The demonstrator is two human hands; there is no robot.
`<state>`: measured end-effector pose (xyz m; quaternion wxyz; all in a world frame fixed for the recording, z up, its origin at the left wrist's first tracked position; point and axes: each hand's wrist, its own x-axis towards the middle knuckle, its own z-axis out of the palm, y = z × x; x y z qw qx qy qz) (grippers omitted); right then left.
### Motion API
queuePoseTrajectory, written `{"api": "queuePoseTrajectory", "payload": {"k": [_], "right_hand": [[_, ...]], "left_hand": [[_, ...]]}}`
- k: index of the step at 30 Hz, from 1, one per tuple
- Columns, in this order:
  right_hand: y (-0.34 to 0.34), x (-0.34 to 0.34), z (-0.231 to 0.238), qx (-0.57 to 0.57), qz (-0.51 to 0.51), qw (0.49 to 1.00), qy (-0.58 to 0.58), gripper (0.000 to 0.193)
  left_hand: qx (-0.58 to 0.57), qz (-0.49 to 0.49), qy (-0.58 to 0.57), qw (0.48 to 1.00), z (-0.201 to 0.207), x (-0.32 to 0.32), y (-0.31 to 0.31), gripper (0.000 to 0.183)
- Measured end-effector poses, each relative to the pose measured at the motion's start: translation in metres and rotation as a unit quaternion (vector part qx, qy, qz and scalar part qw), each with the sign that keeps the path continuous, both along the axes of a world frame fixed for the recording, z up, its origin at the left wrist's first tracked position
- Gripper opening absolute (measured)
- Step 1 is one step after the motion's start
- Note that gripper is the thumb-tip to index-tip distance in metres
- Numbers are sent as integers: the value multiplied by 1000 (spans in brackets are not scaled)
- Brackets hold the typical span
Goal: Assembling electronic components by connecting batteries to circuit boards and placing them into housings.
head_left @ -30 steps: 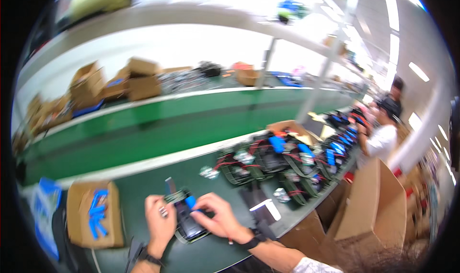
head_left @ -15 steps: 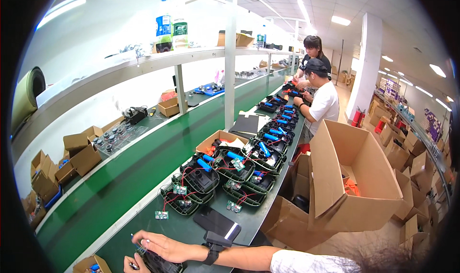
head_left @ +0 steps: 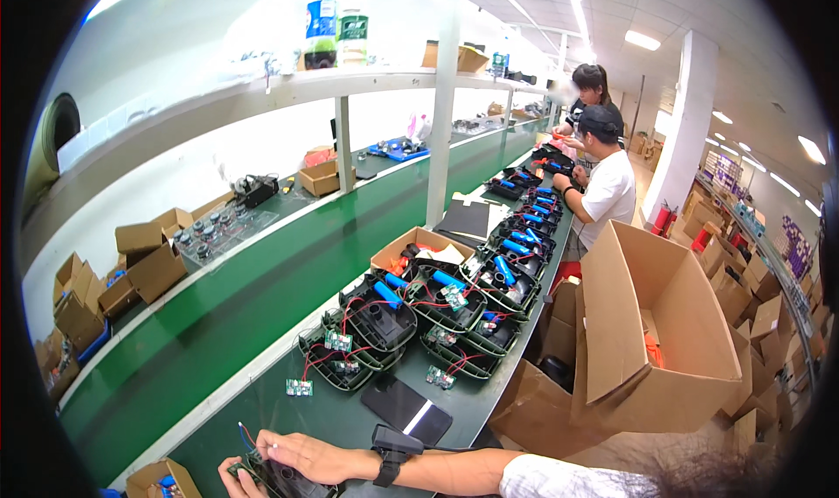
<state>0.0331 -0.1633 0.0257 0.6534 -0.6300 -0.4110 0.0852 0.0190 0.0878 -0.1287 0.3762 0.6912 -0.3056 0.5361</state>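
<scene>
**Stiff housing [head_left: 294,486], tender wires [head_left: 245,432]**

From here, the black plastic housing sits directly beneath the fingers of the right hand [head_left: 304,459], which bend together; the left hand [head_left: 241,482] curls its fingers at one end. I can't tell what either grips. It looks light, probably smooth; best held by the rim. The wires, rising just beyond the left fingers, could tear if tugged.

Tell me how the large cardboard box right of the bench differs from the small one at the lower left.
The large box looks far bigger than the small box. The large box shows orange material inside; the small box holds blue pieces. Both are brown cardboard, open-topped.
</scene>
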Motion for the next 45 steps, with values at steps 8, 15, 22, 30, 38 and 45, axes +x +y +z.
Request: {"api": "queuePoseTrajectory", "payload": {"k": [8,15,22,30,38,45], "right_hand": [[-14,-3,6,-6,-80,997,-22,31],[-16,-3,20,-34,-73,996,-22,31],[-3,-16,21,-109,-130,985,-34,13],[-4,-16,16,-93,-181,979,4,9],[-4,-18,8,19,-128,988,88,12],[-1,-21,6,23,-124,987,102,12]], "left_hand": [[-207,71,483,848,159,-65,-94,29],[-335,-83,468,814,147,-57,-90,32],[-366,-175,468,785,144,-62,-80,32],[-337,-160,396,839,132,-62,-78,18],[-143,41,274,950,150,-67,-85,16],[-145,47,257,954,159,-72,-89,16]]}}
